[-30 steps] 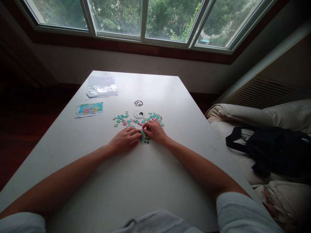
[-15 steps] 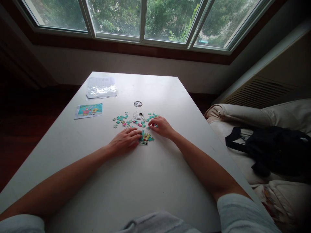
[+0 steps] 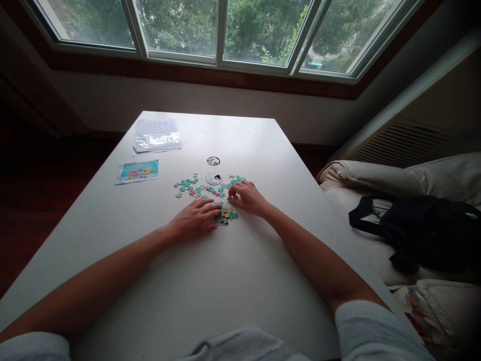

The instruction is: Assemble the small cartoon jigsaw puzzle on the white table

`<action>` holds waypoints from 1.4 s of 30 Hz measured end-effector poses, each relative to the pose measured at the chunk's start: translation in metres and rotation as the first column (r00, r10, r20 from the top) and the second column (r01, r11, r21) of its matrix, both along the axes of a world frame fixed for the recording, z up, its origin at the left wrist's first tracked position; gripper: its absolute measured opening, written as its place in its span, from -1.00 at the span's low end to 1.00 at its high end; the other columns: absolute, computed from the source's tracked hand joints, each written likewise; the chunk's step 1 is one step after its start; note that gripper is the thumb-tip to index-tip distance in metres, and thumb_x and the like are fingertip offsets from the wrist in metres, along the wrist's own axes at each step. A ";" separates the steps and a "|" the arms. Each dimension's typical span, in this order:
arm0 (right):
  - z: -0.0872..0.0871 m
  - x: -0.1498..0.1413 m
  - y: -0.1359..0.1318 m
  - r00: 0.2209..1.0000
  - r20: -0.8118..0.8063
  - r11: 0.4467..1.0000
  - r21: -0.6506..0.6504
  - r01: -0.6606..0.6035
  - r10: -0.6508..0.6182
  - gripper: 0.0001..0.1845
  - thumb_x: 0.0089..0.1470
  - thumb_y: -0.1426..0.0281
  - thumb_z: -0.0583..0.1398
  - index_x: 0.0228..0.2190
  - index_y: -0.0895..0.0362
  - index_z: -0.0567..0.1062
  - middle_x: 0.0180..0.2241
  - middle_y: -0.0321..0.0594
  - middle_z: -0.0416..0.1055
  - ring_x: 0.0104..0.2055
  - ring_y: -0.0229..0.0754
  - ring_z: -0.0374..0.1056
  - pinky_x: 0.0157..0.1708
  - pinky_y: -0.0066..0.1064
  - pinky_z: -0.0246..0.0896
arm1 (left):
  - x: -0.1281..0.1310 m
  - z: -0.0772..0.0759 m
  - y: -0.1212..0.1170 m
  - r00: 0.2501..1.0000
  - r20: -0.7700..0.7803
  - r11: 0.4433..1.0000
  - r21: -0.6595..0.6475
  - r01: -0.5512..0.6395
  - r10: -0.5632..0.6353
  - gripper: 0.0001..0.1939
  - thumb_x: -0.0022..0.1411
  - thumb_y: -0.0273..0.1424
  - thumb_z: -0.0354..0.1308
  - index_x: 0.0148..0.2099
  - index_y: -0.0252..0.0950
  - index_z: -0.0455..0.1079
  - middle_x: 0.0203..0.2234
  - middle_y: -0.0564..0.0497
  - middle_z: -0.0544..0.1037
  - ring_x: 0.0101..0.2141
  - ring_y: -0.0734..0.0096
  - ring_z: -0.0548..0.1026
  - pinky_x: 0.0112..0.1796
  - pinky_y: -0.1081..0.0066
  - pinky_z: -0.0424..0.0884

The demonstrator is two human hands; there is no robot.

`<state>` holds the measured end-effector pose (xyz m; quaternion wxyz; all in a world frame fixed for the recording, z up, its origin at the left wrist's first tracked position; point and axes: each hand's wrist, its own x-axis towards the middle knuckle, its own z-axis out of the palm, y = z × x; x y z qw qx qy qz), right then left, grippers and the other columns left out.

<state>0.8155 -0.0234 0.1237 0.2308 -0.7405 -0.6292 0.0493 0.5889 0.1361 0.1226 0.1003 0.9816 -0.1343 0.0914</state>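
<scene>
Head view: on a white bench [image 3: 210, 281], a partly joined cartoon puzzle [image 3: 226, 214] lies near the middle. The left hand [image 3: 193, 219] rests flat on its left edge, its grip loosely open. The right hand [image 3: 248, 197] is at its upper right, grip curled, fingertips at loose pieces [image 3: 188, 186]; whether one is pinched, I cannot tell. A picture card [image 3: 137, 171] lies toward the bench's left edge.

Joined puzzle section [image 3: 226, 214] is lying on the counter [image 3: 210, 281] between your hands; loose pieces [image 3: 205, 189] are spreading behind it. Two round holes [image 3: 214, 179] are sitting beyond those, one behind the other. Picture sheet [image 3: 138, 172] is lying left, plastic packet [image 3: 157, 135] behind it.
</scene>
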 end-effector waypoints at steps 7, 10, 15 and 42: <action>-0.006 -0.008 0.008 0.961 -0.275 0.995 0.103 -0.001 0.029 -0.93 0.10 0.48 0.26 -0.39 0.08 0.53 -0.37 -0.29 0.52 -0.26 -0.19 0.33 -0.16 -0.35 0.15 | 0.000 0.000 -0.001 1.000 0.015 0.999 -0.033 0.015 -0.015 -0.52 0.44 -0.13 0.05 0.31 -0.15 0.29 0.27 -0.08 0.39 0.30 0.09 0.24 0.28 0.01 0.19; -0.009 -0.012 0.013 0.937 -0.348 0.994 0.113 0.007 0.033 -0.94 0.11 0.46 0.25 -0.36 0.08 0.55 -0.37 -0.29 0.53 -0.29 -0.21 0.34 -0.20 -0.37 0.18 | -0.001 0.000 -0.002 0.999 0.014 0.999 -0.041 0.030 -0.030 -0.53 0.43 -0.13 0.06 0.30 -0.14 0.31 0.26 -0.08 0.39 0.28 0.09 0.25 0.26 0.03 0.21; -0.010 -0.016 0.016 0.942 -0.336 0.996 0.089 0.013 0.017 -0.90 0.13 0.47 0.25 -0.31 0.08 0.60 -0.44 -0.30 0.50 -0.28 -0.20 0.33 -0.18 -0.37 0.19 | 0.000 -0.002 -0.003 1.000 0.007 0.999 -0.027 0.031 -0.031 -0.55 0.45 -0.16 0.03 0.29 -0.18 0.32 0.27 -0.09 0.39 0.26 0.08 0.27 0.22 0.05 0.26; -0.018 -0.022 0.017 0.989 -0.146 0.988 0.154 0.002 0.021 -0.92 0.19 0.45 0.24 -0.32 0.06 0.56 -0.37 -0.26 0.52 -0.24 -0.15 0.28 -0.05 -0.29 0.11 | 0.001 -0.004 -0.006 1.000 0.017 1.000 -0.012 0.005 -0.005 -0.59 0.42 -0.29 0.05 0.27 -0.18 0.32 0.26 -0.08 0.39 0.24 0.09 0.29 0.22 0.06 0.25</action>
